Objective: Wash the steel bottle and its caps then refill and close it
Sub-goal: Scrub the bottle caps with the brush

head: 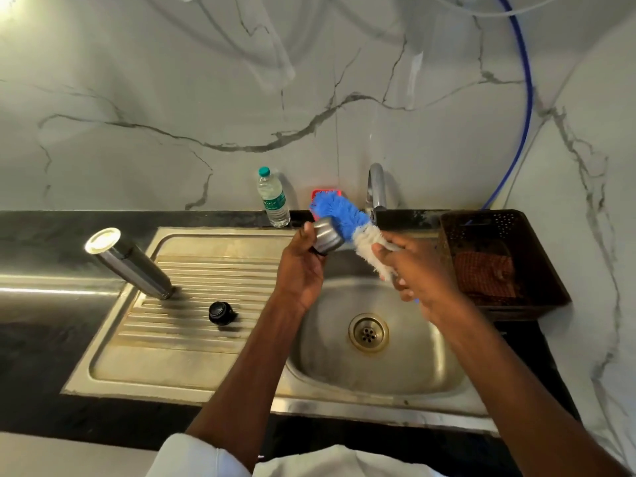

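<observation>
Head camera is looking down on a kitchen sink [378,359]. Left hand [303,266] is curling its fingers around a small steel cap [327,235], holding it over the basin. Right hand [413,266] is gripping a bottle brush [344,218] by its handle, blue bristles resting against the cap. Steel bottle [132,263] is standing mouth-down on the draining board [192,270], its long axis vertical. Black inner cap [221,312] is lying near it, not touching. Wet steel is probably slippery and rigid; the bottle looks best gripped around its middle, the cap by its sides.
</observation>
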